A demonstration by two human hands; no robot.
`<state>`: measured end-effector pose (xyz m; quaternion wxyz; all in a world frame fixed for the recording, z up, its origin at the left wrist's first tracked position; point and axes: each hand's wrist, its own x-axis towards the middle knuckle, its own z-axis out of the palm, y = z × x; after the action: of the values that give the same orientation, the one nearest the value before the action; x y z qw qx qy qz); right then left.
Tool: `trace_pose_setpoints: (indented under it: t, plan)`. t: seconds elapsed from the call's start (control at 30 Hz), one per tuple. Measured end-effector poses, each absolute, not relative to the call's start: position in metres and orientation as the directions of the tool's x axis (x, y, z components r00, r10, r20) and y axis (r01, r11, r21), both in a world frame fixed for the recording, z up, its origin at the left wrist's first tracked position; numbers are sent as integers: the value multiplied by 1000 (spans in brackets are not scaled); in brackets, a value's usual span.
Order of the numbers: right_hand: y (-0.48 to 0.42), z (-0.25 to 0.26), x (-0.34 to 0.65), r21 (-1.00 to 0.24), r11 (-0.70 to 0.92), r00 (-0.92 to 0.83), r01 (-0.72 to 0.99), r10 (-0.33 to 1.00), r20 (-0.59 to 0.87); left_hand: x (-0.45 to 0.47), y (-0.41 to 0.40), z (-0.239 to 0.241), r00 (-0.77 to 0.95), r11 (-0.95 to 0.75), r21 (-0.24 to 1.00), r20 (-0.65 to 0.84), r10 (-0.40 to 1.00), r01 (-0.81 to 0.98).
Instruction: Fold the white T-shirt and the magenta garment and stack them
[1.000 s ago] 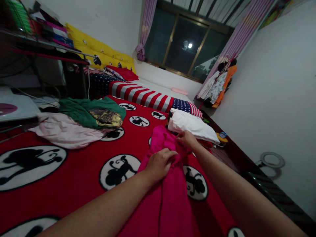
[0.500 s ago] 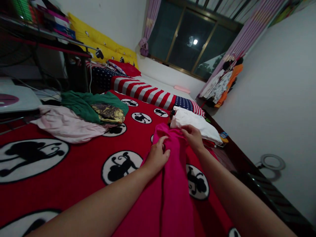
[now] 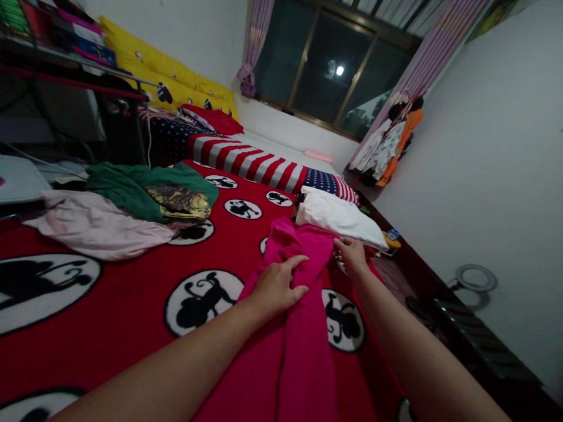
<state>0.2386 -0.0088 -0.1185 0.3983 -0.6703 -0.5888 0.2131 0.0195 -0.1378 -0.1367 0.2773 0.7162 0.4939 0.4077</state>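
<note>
A bright pink pair of trousers (image 3: 303, 328) lies lengthwise on the red blanket (image 3: 145, 316), legs toward me and the waist end farthest away. My left hand (image 3: 279, 284) rests on the upper part of the trousers, thumb and fingers spread apart. At the far right corner of the waist, my right hand (image 3: 349, 255) pinches the pink cloth and draws it out to the side. Just beyond the waist sits a stack of folded clothes with a white garment (image 3: 341, 217) on top.
To the left lie a crumpled pale pink garment (image 3: 105, 225) and a green garment (image 3: 118, 184) with a patterned yellow-brown part. A bed with a striped, starred cover (image 3: 250, 161) stands under the window. Clothes (image 3: 391, 146) hang by the curtain. A ring-shaped object (image 3: 476, 278) is at right.
My right hand has moved outward to the right, pulling the waist corner with it, and the waist is spread wider. My left hand has opened out flatter on the cloth. The view has shifted slightly.
</note>
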Motion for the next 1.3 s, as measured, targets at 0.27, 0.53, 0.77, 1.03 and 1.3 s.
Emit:
trace_pose_setpoints:
  t: [0.27, 0.53, 0.77, 1.03, 1.3]
  plan:
    - [-1, -130, 242, -525, -65, 275, 848, 902, 333, 14, -130, -138, 340, -387, 810, 248, 907, 441]
    - [-36, -113, 208, -344, 273, 8, 899, 773, 634, 17, -135, -141, 348, -446, 812, 322, 880, 376]
    - [-65, -140, 173, -186, 604, -525, 775, 779, 343, 13, -132, -137, 245, -351, 920, 305, 920, 175]
    - [-148, -147, 200, -233, 638, -539, 734, 756, 370, -5, -135, -133, -1, -478, 830, 500, 866, 288]
    - [-280, -128, 259, -313, 721, -690, 619, 689, 222, -76, -204, -129, 566, -684, 551, 402, 720, 479]
